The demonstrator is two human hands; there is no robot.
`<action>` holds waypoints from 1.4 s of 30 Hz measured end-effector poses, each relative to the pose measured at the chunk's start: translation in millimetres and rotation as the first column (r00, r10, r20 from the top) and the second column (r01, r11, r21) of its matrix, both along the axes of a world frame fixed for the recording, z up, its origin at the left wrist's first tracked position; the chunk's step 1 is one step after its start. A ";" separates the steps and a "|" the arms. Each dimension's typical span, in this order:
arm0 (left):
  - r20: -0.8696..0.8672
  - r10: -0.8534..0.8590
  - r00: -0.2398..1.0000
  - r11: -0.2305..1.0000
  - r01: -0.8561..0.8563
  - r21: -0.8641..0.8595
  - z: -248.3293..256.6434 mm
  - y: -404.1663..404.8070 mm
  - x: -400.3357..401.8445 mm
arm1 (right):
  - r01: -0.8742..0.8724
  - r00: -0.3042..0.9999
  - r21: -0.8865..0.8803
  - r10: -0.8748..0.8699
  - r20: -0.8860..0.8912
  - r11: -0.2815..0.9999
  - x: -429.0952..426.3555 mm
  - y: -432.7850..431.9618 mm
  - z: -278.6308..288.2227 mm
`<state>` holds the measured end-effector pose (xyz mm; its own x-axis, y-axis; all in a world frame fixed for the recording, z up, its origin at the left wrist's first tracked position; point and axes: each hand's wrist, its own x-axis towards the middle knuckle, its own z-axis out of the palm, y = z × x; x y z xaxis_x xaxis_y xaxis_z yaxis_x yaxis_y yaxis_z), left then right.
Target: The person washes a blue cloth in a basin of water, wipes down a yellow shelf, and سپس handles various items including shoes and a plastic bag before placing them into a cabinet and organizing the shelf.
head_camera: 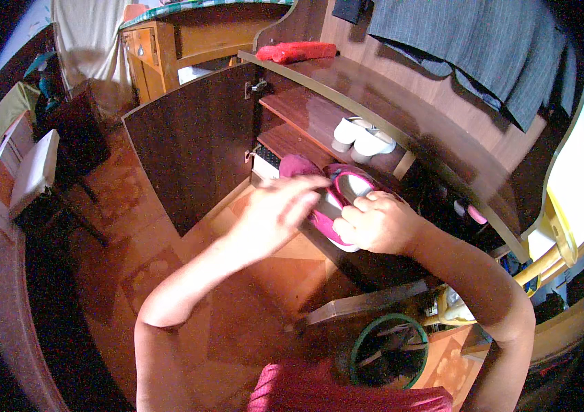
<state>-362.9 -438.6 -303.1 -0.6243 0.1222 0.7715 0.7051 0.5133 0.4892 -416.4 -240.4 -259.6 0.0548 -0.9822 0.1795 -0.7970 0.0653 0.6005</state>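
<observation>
A pair of dark pink shoes [329, 224] with pale insoles is held side by side before the open shoe cabinet [312, 87]. Their rounded toes point toward its shelves. My right hand [382, 222] grips the shoes at the heel end, fingers curled over the edges. Over the nearer shoe reaches my left hand [276, 206], thumb apart from its stretched fingers; whether it touches the shoe is hard to tell. On the upper shelf [297, 110] sits a pair of white shoes [366, 139]. A white box-like thing [265, 167] shows partly below, behind the pink shoes.
The dark cabinet door [194, 144] stands open at left. A red wrapped bundle [297, 51] lies on the cabinet top, beneath hanging grey cloth [467, 51]. Near my body are a green-rimmed bin [356, 350] and a yellow chair-like frame [554, 252]. A wooden desk [153, 56] stands behind.
</observation>
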 end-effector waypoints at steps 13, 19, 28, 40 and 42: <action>0.670 -0.344 0.657 0.860 -0.065 0.506 -65.0 33.8 -62.2 | 0.192 0.921 0.189 -0.243 0.303 0.963 13.1 -17.9 22.3; 0.579 0.038 0.814 0.999 -0.047 0.000 -104.9 2.3 -75.6 | 0.679 0.657 -0.664 0.146 0.740 0.312 -20.8 10.9 11.9; 0.428 0.146 0.892 0.984 -0.086 -0.156 -127.5 9.9 -124.8 | 0.713 0.617 -0.676 0.293 0.730 0.184 -20.9 27.2 17.7; 0.334 0.214 0.918 0.976 -0.192 -0.100 -193.8 12.0 -220.9 | 0.829 0.356 -0.507 0.477 0.804 0.237 -6.0 47.6 33.1; 0.405 0.436 0.804 0.849 -0.218 -0.481 -183.6 11.4 -224.2 | 0.818 0.342 -0.504 0.470 0.814 0.277 -7.6 51.5 33.8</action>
<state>-587.1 -427.2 -486.7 -0.9553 0.0620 0.2889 0.1844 0.8890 0.4190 -424.0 -188.9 -225.8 -0.8679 -0.0962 0.4874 -0.4967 0.1469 -0.8554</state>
